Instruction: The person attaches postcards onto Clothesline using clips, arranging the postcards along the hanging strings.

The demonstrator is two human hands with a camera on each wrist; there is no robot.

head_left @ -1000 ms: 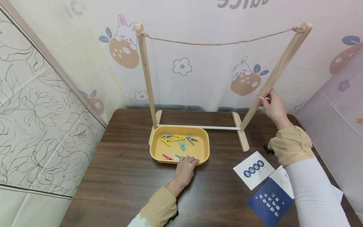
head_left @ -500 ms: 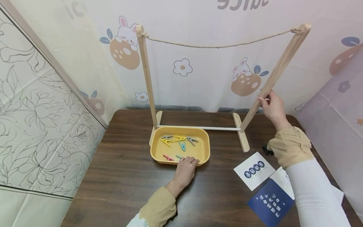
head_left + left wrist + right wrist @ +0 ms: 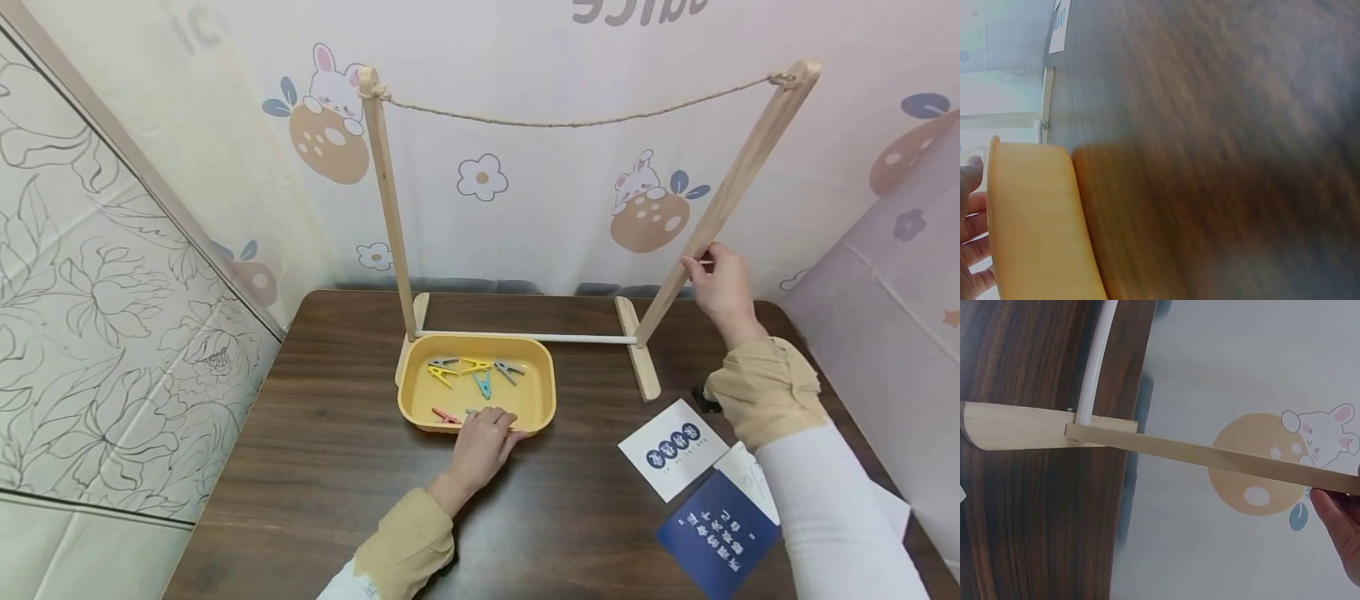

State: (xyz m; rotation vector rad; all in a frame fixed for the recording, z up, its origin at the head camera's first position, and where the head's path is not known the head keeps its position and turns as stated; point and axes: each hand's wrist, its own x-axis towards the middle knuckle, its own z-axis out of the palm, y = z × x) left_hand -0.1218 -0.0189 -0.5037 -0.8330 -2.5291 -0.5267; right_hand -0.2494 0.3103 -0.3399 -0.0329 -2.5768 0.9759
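Wall cloth: a pale cloth (image 3: 555,242) with printed rabbits and flowers is behind the table.
Table: the dark brown wooden table (image 3: 322,500) carries everything here.
Rack: the wooden rack (image 3: 389,192) stands at the back of the table. Its right post (image 3: 738,179) leans outward to the right, a rope (image 3: 573,125) is tied between the two tops and sags a little, and a white rod (image 3: 585,338) joins the posts low down.
Tray: the yellow tray (image 3: 534,392) is in front of the rack, toward its left foot; I cannot tell if they touch.
Cards: a white card (image 3: 669,454) and a dark blue card (image 3: 712,533) lie to the right of the tray, near the right sleeve.
Right hand: the right hand (image 3: 723,287) is closed around the lower half of the right post, the thumb on its near side.
Left hand: the left hand (image 3: 480,448) rests at the near rim of the tray, its fingers loosely extended over the edge and the thumb apart; I see nothing pinched in it.
Clips: seven small ones lie inside the tray: two yellow clips (image 3: 441,376), two grey clips (image 3: 507,370), one blue clip (image 3: 482,384), one pink clip (image 3: 447,415), and one mint clip (image 3: 471,411) partly hidden by the left hand.
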